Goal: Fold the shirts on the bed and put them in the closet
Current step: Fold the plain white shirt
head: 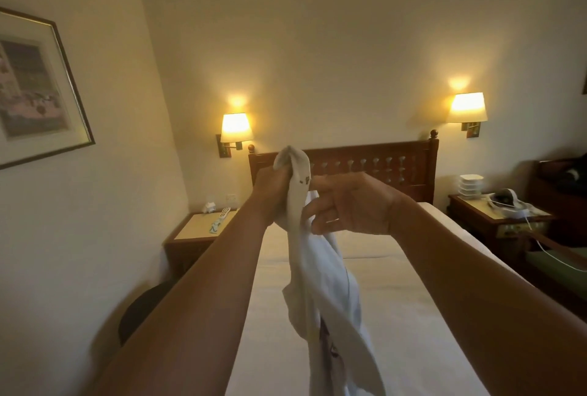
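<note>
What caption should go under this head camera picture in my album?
Two hands, left and right, hold a white shirt up over the bed.

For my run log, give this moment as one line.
step: lifting shirt | left hand: grips shirt | right hand: pinches shirt | over bed
</note>
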